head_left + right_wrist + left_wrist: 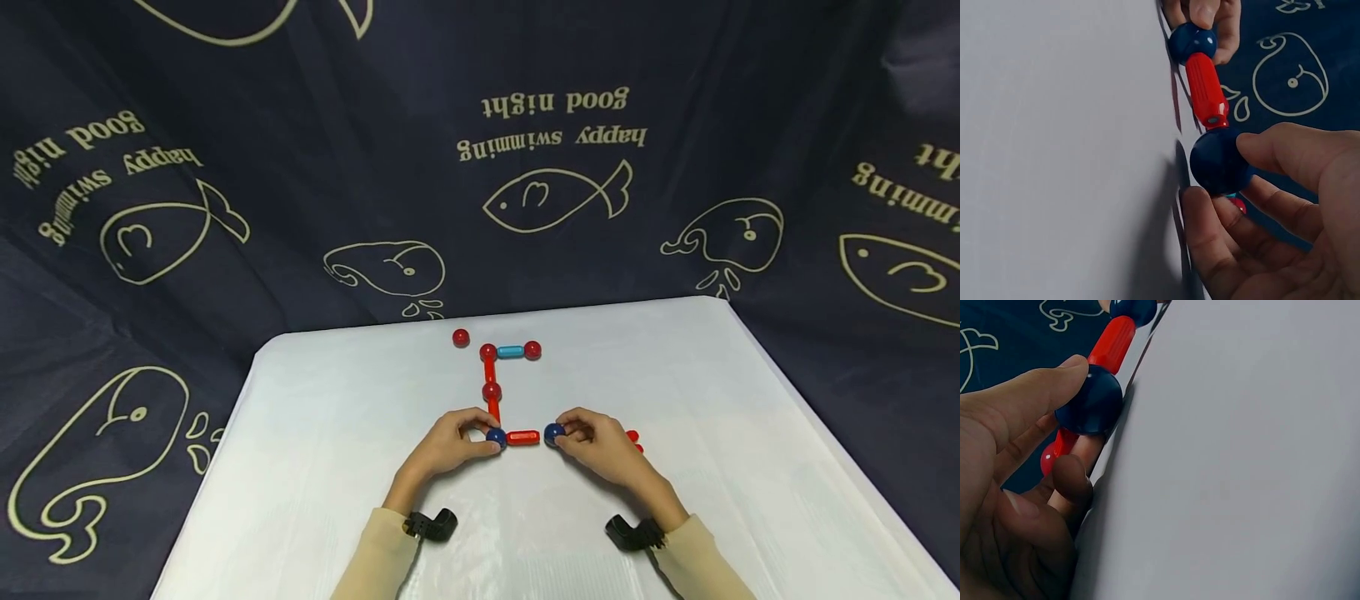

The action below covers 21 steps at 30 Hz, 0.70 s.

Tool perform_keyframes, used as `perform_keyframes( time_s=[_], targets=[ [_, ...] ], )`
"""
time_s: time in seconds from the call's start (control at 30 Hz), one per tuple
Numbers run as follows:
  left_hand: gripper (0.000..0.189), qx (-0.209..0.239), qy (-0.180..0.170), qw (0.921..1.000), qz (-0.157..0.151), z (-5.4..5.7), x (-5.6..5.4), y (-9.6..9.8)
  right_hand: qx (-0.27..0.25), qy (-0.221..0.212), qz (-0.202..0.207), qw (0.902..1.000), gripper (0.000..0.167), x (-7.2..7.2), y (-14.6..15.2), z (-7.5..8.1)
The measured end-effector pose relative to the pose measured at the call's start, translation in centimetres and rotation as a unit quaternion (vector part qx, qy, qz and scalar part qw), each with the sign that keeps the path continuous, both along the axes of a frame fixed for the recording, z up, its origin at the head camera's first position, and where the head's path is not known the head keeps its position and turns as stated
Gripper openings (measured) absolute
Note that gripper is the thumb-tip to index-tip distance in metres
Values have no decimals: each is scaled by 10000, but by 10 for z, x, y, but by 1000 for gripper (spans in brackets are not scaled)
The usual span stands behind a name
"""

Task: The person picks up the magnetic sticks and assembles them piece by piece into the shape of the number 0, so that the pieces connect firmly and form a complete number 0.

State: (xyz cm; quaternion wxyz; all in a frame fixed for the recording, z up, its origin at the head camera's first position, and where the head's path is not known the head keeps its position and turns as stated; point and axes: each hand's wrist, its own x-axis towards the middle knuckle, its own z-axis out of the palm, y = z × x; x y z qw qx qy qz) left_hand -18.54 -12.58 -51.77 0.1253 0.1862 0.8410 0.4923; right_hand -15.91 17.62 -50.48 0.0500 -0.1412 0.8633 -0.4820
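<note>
My left hand (450,442) pinches a blue ball (1092,400) between thumb and fingers. A short red rod (522,437) sticks out from that ball toward the right. In my right hand (600,446) a second blue ball (554,434) is pinched, a small gap from the rod's free end in the head view. From the left ball, red rods (490,371) run away toward the back, joined by a red ball (491,392). At their far end another red ball (488,352) connects to a light blue rod (511,352), which ends in a red ball (532,350).
A loose red ball (461,337) lies at the back left of the white table (337,400). Small red pieces (634,437) show partly behind the right hand. Dark fabric (555,267) with fish drawings hangs beyond the table's back edge.
</note>
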Motion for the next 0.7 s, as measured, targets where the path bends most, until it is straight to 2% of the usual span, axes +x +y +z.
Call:
perform_keyframes(
  time_s=[0.2, 0.37, 0.53, 0.7],
  targets=[
    [29, -68, 29, 10000, 30, -4, 1, 0, -4, 105, 114, 9999, 23, 0, -3, -4],
    [29, -38, 58, 10000, 12, -5, 1, 0, 147, 299, 235, 9992, 23, -1, -2, -1],
    [29, 2, -21, 10000, 3, -3, 1, 0, 425, 561, 479, 9964, 27, -3, 10, 13],
    [29, -23, 20, 10000, 9, 0, 0, 0, 935, 901, 425, 9906, 27, -12, 35, 33]
  ],
)
